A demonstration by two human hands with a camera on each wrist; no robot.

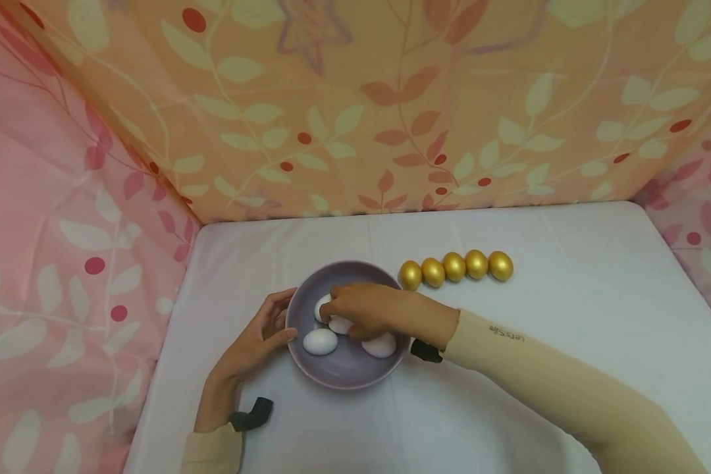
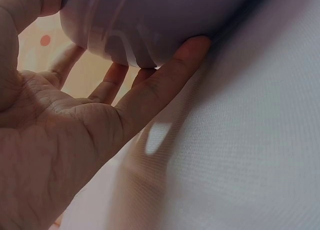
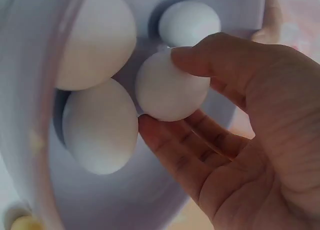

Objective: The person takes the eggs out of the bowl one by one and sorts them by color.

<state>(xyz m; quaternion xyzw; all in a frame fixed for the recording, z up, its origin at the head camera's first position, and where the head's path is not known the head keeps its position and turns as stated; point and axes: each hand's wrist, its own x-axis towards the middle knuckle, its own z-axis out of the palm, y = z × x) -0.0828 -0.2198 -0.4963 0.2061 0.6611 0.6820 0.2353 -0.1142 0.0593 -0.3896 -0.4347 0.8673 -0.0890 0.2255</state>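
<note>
A purple-grey bowl (image 1: 355, 378) stands on the table with several white eggs inside, one of them (image 1: 320, 342) near its left wall. My left hand (image 1: 266, 336) holds the bowl's left side. Its thumb lies at the rim and its fingers reach round the outer wall, as the left wrist view shows. My right hand (image 1: 364, 306) reaches into the bowl from the right. In the right wrist view its thumb and fingers pinch a white egg (image 3: 172, 87). Another white egg (image 3: 100, 127) lies beside the index fingertip. From the head view, the right hand partly covers the eggs.
A row of several golden eggs (image 1: 454, 266) lies on the white-covered table (image 1: 480, 415), just behind and right of the bowl. Patterned cloth (image 1: 355, 118) hangs along the back and both sides. Dark wrist mounts (image 1: 255, 415) show at both wrists.
</note>
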